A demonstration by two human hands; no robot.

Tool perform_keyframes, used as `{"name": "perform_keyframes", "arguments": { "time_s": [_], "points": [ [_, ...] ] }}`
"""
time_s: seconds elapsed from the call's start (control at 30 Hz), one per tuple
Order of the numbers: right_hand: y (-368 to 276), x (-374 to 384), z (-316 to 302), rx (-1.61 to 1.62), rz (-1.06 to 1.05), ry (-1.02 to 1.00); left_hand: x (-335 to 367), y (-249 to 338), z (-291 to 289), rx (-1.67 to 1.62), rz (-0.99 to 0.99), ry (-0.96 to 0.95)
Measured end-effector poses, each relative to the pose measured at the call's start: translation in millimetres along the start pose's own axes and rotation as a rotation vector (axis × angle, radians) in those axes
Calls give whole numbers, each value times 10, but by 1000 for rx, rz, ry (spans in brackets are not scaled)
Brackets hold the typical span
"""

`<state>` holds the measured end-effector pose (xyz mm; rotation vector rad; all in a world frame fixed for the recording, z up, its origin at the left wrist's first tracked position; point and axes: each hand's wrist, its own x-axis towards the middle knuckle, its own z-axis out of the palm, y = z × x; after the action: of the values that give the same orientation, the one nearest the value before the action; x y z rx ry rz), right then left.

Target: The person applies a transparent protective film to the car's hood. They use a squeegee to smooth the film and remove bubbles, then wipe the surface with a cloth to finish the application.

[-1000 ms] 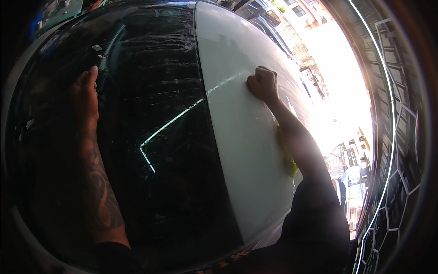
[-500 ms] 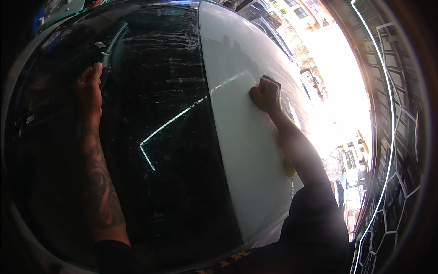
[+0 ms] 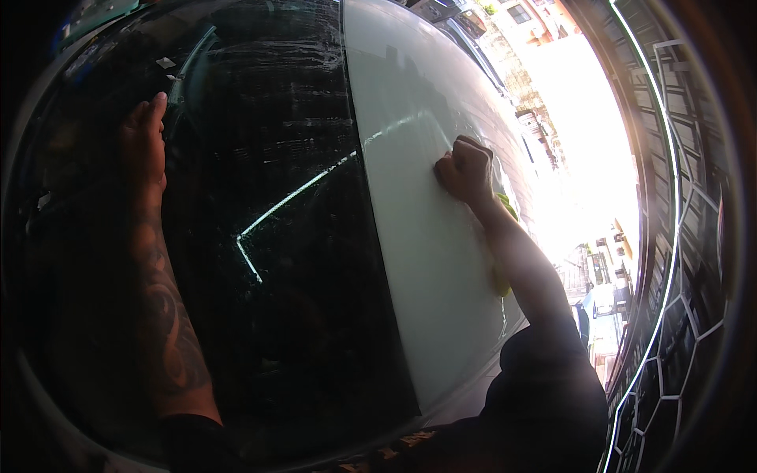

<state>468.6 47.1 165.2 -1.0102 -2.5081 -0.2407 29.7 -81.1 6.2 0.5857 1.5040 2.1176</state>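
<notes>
A dark, glossy glass panel of a car fills the left and middle, streaked with whitish smears toward its far end. My left hand lies along this glass with its fingers stretched out, holding nothing that I can see. To the right runs a pale, shiny car panel. Against it my right hand is closed in a fist; whatever its fingers hold, if anything, is hidden. Partly behind my right forearm shows a yellow-green thing, perhaps a cloth.
A straight dark seam divides glass from pale panel. Small light scraps show on the far left glass. A bent bright light strip reflects across both surfaces. Beyond the right edge are glare, buildings and a dark structure with lit tubes.
The view has shifted slightly. My right fist sits a little farther right and lower, and more of the yellow-green thing shows beside the forearm. My left hand stays stretched on the glass.
</notes>
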Motion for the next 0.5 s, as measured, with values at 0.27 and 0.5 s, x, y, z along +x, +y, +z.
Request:
{"name": "perform_keyframes", "arguments": {
  "time_s": [0.27,0.5],
  "points": [
    [700,1087,394,-168,172,52,-83,16,234,10,-96,-50],
    [-33,-123,-1,37,-42,48,44,-114,2,-8,18,2]
  ]
}}
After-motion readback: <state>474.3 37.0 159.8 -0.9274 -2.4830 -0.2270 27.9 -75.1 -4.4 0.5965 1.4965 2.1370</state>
